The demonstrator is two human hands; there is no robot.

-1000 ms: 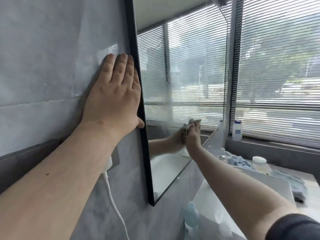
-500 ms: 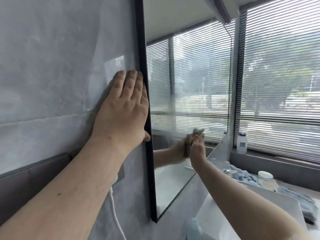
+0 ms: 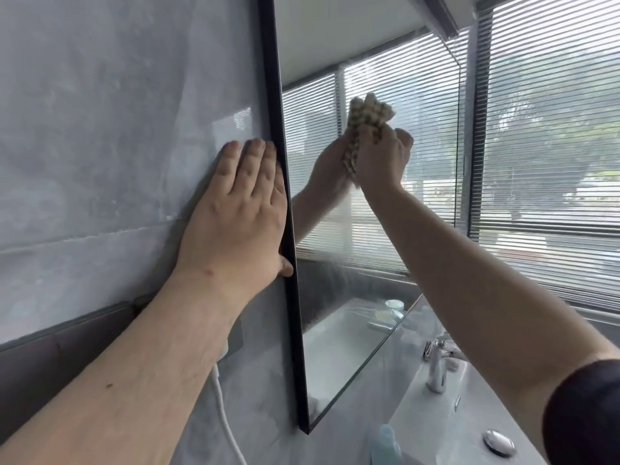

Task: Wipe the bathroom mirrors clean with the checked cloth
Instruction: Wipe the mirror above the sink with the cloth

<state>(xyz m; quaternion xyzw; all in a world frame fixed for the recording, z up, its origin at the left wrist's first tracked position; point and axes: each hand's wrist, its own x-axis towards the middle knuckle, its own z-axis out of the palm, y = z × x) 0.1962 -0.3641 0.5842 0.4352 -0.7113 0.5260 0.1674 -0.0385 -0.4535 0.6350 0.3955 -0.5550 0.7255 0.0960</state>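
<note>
Against the grey wall (image 3: 100, 129) hangs the mirror (image 3: 369, 246), black-framed on its near edge, seen at a steep angle w/ window blinds (image 3: 550, 146) reflected across the glass. Blinds themselves run just past the mirror's far edge, filling that side of the room. Below the mirror's bottom corner sits a white basin (image 3: 446, 427), w/ a chrome tap (image 3: 437, 364) standing at its back edge & a round chrome drain plug (image 3: 499, 443) further out in the bowl. Left hand (image 3: 238, 213) lies flat on the wall right beside the mirror frame, fingers straight & close together, thumb tip hooked over the frame's edge. Right hand (image 3: 382, 156) is up on the glass approx. mid-height of the mirror, fingers curled round the checked cloth (image 3: 367, 112), bunched up, its top poking above the knuckles & pressed to the glass; reflection of hand & cloth meets it there. White cable (image 3: 224, 417) drops down the wall beside the frame, under the left wrist. Pale blue bottle top (image 3: 384, 443) shows under the mirror's lowest corner; can't tell what it is exactly.
</note>
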